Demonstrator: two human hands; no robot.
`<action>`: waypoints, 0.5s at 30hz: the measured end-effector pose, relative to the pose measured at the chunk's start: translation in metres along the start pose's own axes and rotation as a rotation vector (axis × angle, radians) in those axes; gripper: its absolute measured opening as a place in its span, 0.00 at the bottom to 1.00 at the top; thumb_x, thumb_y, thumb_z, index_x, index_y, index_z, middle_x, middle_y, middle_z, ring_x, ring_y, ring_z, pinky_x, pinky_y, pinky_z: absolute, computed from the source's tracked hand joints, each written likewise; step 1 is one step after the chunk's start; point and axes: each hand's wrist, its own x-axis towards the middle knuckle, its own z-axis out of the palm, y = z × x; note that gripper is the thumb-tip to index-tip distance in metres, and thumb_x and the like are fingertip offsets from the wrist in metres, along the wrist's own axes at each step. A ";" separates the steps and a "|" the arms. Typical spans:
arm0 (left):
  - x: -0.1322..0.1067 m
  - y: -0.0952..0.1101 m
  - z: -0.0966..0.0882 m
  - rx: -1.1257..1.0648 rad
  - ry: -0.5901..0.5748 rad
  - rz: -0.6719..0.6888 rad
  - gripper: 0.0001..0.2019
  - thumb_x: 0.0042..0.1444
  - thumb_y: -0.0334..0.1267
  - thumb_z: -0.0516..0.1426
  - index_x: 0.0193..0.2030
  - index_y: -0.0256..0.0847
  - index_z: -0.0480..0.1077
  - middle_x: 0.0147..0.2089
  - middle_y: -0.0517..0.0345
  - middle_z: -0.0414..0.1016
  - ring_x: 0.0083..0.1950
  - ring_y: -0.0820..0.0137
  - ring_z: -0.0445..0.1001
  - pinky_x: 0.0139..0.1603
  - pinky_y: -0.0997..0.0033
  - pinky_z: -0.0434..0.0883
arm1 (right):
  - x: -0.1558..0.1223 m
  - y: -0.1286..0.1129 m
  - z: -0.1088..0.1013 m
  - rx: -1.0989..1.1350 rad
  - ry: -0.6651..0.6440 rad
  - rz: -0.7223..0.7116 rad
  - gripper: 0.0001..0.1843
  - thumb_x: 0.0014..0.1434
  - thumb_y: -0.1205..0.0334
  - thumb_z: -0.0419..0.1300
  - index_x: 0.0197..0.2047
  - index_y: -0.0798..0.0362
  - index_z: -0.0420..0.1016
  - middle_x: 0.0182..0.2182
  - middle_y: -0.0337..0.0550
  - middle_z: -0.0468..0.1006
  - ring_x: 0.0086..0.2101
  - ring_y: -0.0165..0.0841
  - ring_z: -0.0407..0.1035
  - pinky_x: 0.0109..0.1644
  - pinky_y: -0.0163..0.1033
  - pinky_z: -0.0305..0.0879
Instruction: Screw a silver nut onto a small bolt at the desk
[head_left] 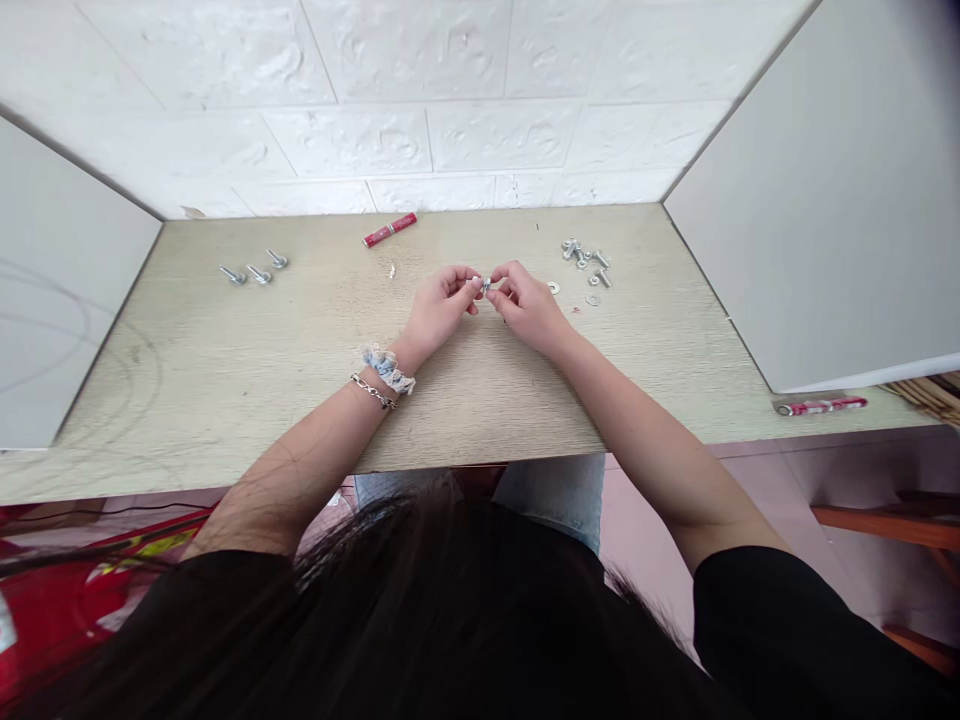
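Observation:
My left hand (pixel 446 305) and my right hand (pixel 529 305) meet above the middle of the table, each closed in a pinch. Between their fingertips is a small silvery bolt (pixel 486 285), mostly hidden by the fingers. Whether a nut or washer is on it I cannot make out. Just right of my right hand lie a flat washer (pixel 553 288) and a thinner ring washer (pixel 592 299). Farther right is a loose group of bolts and nuts (pixel 581 255). Over on the left, three bolts with parts fitted near their heads (pixel 259 273) lie in a row.
A red tube (pixel 389 230) lies near the white brick-patterned wall (pixel 390 140). Another red tube (pixel 822 406) rests by the front right edge of the wooden table (pixel 300 330). Pale upright panels (pixel 840 200) flank the table. A small white scrap (pixel 391 270) sits left of my hands.

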 end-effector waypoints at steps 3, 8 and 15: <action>0.001 -0.003 -0.001 0.039 -0.008 0.021 0.03 0.60 0.32 0.58 0.35 0.37 0.69 0.30 0.62 0.73 0.25 0.81 0.68 0.29 0.80 0.67 | -0.001 -0.003 -0.001 -0.056 -0.007 -0.004 0.07 0.61 0.57 0.53 0.39 0.50 0.65 0.26 0.34 0.70 0.27 0.29 0.61 0.36 0.37 0.57; 0.000 -0.005 -0.001 0.108 -0.042 0.051 0.03 0.59 0.33 0.58 0.35 0.36 0.71 0.30 0.61 0.73 0.26 0.80 0.69 0.30 0.79 0.67 | -0.002 -0.005 -0.003 -0.085 -0.041 -0.027 0.16 0.65 0.53 0.48 0.32 0.52 0.68 0.27 0.38 0.72 0.31 0.30 0.64 0.38 0.37 0.58; -0.001 -0.003 0.000 0.077 -0.043 0.033 0.04 0.61 0.32 0.55 0.35 0.36 0.70 0.30 0.61 0.73 0.26 0.80 0.69 0.30 0.79 0.68 | -0.002 -0.005 -0.002 -0.064 -0.048 -0.038 0.21 0.67 0.49 0.45 0.30 0.52 0.67 0.27 0.40 0.72 0.31 0.30 0.65 0.39 0.37 0.59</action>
